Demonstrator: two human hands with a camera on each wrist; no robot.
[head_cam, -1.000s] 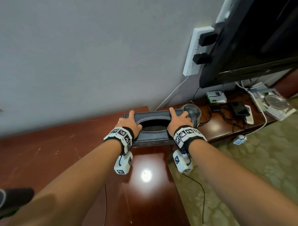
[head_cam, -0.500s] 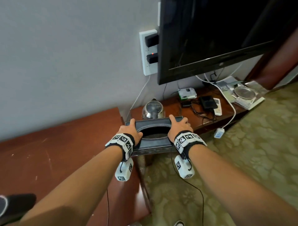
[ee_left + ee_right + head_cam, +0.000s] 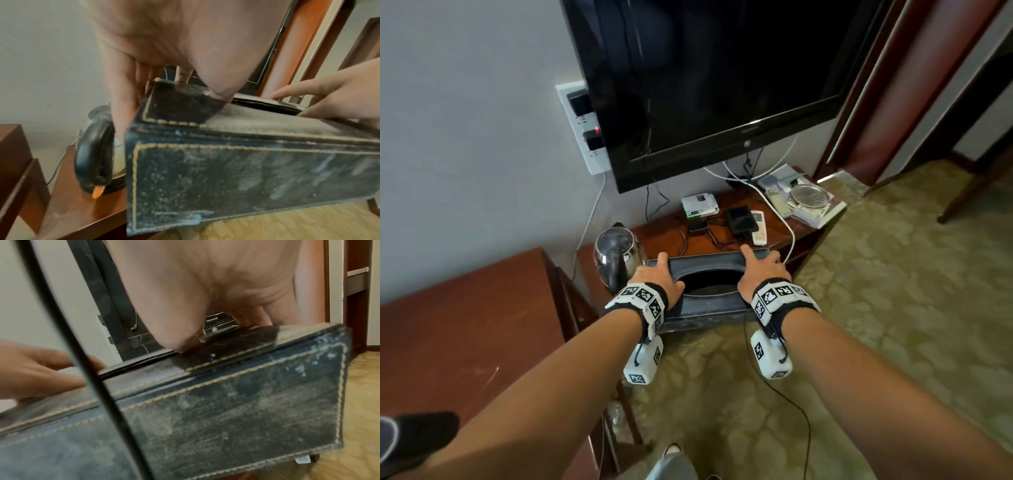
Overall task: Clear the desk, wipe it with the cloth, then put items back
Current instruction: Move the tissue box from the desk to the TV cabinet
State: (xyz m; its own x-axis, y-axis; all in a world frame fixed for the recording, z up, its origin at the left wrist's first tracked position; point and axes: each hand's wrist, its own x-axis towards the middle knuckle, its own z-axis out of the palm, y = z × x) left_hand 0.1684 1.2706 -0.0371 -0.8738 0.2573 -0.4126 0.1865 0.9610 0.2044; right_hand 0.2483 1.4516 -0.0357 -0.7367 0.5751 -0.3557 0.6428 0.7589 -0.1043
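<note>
Head view: left hand [image 3: 659,279], right hand [image 3: 760,274] grasp ends of rigid, likely light black stitched-leather tissue box [image 3: 709,306]; end grip suits.

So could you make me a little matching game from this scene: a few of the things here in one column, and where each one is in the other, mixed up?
Things:
1. tissue box
2. kettle
3. television
4. white remote

Places:
A. on the wall above the low table
B. lying beside a black device on the low table
C. held between the left hand and right hand
D. at the low table's left end, by the left hand

Pairs: 1-C, 2-D, 3-A, 4-B
</note>
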